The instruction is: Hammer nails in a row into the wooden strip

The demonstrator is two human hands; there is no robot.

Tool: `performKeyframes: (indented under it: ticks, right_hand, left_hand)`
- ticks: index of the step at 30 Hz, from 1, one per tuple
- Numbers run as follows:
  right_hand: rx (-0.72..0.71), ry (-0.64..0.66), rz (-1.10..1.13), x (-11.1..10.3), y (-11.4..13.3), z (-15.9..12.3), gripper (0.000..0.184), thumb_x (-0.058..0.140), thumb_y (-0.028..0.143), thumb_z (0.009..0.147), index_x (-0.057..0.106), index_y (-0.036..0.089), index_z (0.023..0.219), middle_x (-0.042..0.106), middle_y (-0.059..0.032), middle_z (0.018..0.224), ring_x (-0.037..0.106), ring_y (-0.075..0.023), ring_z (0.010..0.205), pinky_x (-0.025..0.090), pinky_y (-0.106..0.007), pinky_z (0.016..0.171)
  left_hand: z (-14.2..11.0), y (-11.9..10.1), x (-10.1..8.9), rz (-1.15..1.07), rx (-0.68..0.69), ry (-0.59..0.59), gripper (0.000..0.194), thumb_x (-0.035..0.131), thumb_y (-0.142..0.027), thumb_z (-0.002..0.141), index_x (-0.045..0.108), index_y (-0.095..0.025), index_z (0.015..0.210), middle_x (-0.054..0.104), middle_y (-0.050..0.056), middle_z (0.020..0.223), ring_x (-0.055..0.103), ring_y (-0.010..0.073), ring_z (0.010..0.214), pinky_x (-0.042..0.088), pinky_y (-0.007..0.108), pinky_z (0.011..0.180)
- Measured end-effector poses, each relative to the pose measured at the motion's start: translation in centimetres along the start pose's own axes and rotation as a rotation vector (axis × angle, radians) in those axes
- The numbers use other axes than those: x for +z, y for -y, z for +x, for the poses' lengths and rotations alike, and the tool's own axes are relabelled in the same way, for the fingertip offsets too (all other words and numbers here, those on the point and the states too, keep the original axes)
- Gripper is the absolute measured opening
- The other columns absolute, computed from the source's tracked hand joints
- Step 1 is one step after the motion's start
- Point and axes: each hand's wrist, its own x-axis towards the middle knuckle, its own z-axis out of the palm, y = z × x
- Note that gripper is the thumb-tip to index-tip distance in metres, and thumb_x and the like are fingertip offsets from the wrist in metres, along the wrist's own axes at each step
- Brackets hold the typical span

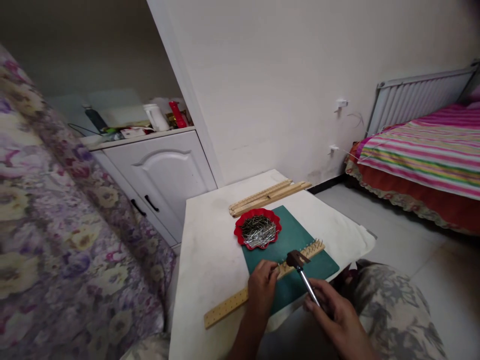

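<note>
My left hand (263,285) is pinched at a long wooden strip (227,306), with a small nail just showing at its fingertips. Rows of holes dot the near-left part of the strip, while several nails (312,247) stand up from its far-right end. In my right hand (335,312) is a hammer (308,286), gripped by its handle. The hammer's dark head hovers over the strip just right of my left fingertips. Under the strip lies a green mat (290,227). A red scalloped bowl (278,229) full of loose nails sits at the mat's far-left corner.
Several wooden strips (272,196) lie together at the back of the white-covered table (210,240). A floral curtain (93,240) hangs at left, beside a white cabinet (168,172). My knee (397,310) is at the right; a bed (427,150) stands beyond.
</note>
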Motion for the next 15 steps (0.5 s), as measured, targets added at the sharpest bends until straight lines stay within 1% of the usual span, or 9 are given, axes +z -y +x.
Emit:
performKeyframes:
  ticks: [3,5,7,10,12,15]
  right_hand:
    - [0.045,-0.031,0.07,-0.8,-0.8,-0.4,0.032,0.06,0.036,0.083,0.059,0.02,0.111,0.071,-0.0074,0.1,0.066,-0.0226,0.092,0.052,-0.027,0.08]
    - [0.055,-0.039,0.098,-1.1,-1.1,-0.6,0.032,0.061,0.038,0.083,0.059,0.021,0.11,0.071,-0.007,0.099,0.066,-0.022,0.092,0.052,-0.026,0.079]
    - [0.051,-0.035,0.11,-1.3,-1.1,-0.6,0.032,0.062,0.039,0.081,0.06,0.021,0.108,0.072,-0.0063,0.094,0.067,-0.0213,0.087,0.052,-0.024,0.076]
    - [0.039,-0.03,0.118,-1.2,-1.0,-0.6,0.032,0.064,0.039,0.08,0.061,0.021,0.107,0.072,-0.0051,0.088,0.067,-0.02,0.078,0.053,-0.025,0.074]
    - [0.027,-0.028,0.116,-1.2,-1.0,-0.6,0.032,0.064,0.039,0.08,0.062,0.021,0.106,0.071,-0.0046,0.083,0.066,-0.0194,0.074,0.053,-0.027,0.077]
    - [0.021,-0.016,0.094,-1.2,-1.1,-0.4,0.032,0.062,0.039,0.081,0.061,0.021,0.107,0.07,-0.0045,0.079,0.065,-0.0198,0.073,0.052,-0.029,0.079]
  left_hand:
    - [0.6,0.4,-1.7,0.002,0.01,-0.055,0.018,0.045,-0.024,0.086,0.062,-0.02,0.087,0.062,0.003,0.085,0.058,0.016,0.079,0.044,0.027,0.072]
    - [1.7,0.7,-3.0,0.05,0.005,-0.113,0.019,0.044,-0.023,0.086,0.062,-0.02,0.088,0.063,0.003,0.086,0.058,0.0163,0.08,0.044,0.027,0.073]
    - [3.3,1.0,-4.0,0.146,0.007,-0.134,0.018,0.045,-0.019,0.085,0.062,-0.02,0.088,0.063,0.003,0.088,0.057,0.0166,0.083,0.043,0.027,0.075]
    - [5.9,1.2,-4.8,0.373,-0.008,-0.098,0.015,0.049,-0.016,0.083,0.064,-0.02,0.084,0.063,0.004,0.09,0.055,0.0179,0.088,0.04,0.027,0.078]
    - [7.3,1.3,-4.9,0.497,-0.071,-0.036,0.012,0.052,-0.016,0.081,0.064,-0.02,0.081,0.063,0.004,0.089,0.055,0.0186,0.089,0.038,0.027,0.076]
    - [8.5,1.4,-4.7,0.563,-0.173,0.053,0.011,0.055,-0.018,0.08,0.065,-0.02,0.076,0.064,0.004,0.086,0.056,0.0192,0.086,0.035,0.026,0.07]
